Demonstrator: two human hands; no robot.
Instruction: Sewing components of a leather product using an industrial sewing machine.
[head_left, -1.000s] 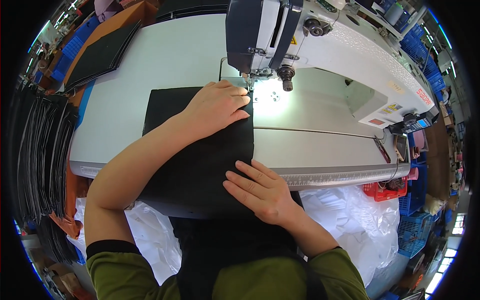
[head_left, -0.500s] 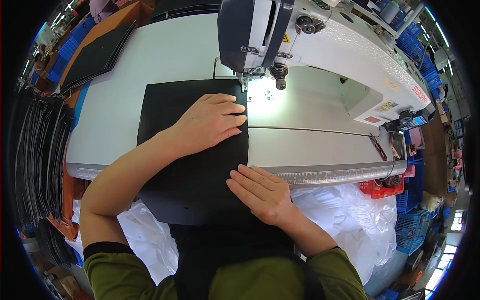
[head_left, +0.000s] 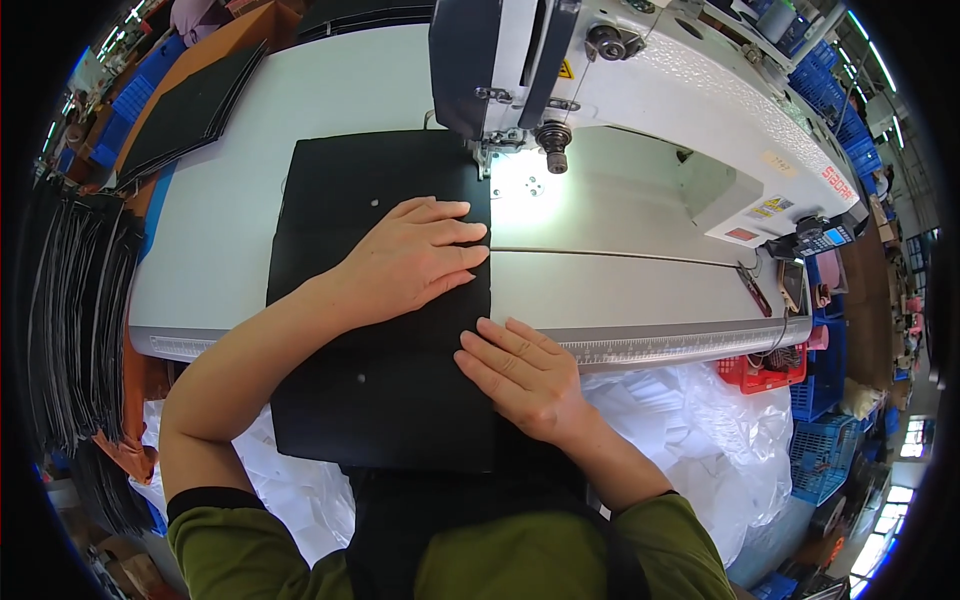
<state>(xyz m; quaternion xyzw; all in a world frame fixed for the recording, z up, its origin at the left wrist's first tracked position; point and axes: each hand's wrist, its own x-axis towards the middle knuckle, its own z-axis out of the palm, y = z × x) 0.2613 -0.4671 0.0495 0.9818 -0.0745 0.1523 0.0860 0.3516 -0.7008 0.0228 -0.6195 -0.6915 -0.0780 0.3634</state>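
A black rectangular piece of material (head_left: pixel 380 400) with two small pale marks lies on the white sewing machine table (head_left: pixel 200 250), its right edge under the presser foot (head_left: pixel 483 165). My left hand (head_left: pixel 415 255) rests on its upper middle, palm down, fingers spread toward that edge just below the foot. My right hand (head_left: pixel 525 375) lies open, fingers outstretched, on the lower right edge of the piece. A lit white machine head (head_left: pixel 700 100) arches over the work, and a steel ruler strip (head_left: pixel 680 342) runs along the table's front.
Stacked black pieces (head_left: pixel 70 310) stand at the left, more (head_left: pixel 185 110) beside a cardboard box. At the right are snips (head_left: pixel 755 290), a phone (head_left: pixel 790 285), a red basket (head_left: pixel 745 372) and blue crates (head_left: pixel 820 450). White plastic bags (head_left: pixel 700 450) lie below. Another person (head_left: pixel 195 18) is at the upper left.
The black piece has slid forward along the table past the foot. My left hand has moved back from the foot toward me; my right hand has shifted only slightly.
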